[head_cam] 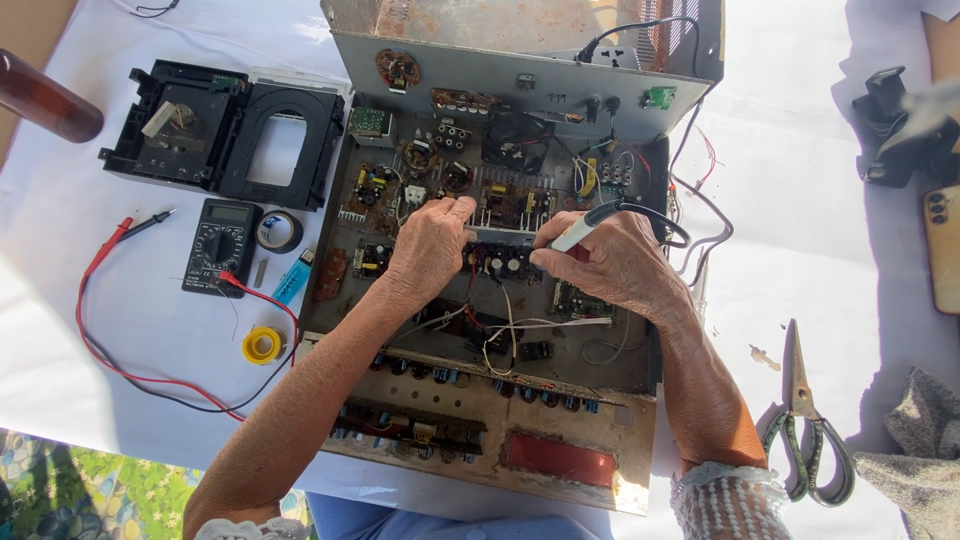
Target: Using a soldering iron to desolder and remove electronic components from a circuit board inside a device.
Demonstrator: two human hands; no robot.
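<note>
Forearms come in from the near edge, both over the open chassis [640, 440], a metal tray of boards and wiring with its back panel tipped up at the far side.

Head view:
- Right hand [615, 265] is closed in a pen grip on the soldering iron [585, 230]. White barrel, black cord looping off far-right.
- Iron's long axis runs from upper right down to lower left. Tip end points left and near, toward the dark capacitors [505, 262] at board centre. Actual tip is hidden behind the fingers; contact can't be confirmed.
- Left hand [432, 245] rests on the boards just left of that spot, fingers curled, index reaching far-right. Can't tell if it pinches anything.
- Work spot lies between the hands; right hand is nearer.

Off-chassis, left: multimeter [220, 245] with red leads, tape roll [279, 231], blue lighter [293, 277], solder spool [263, 345], black drive tray [225, 130]. Right: scissors [805, 430], points aimed far.
</note>
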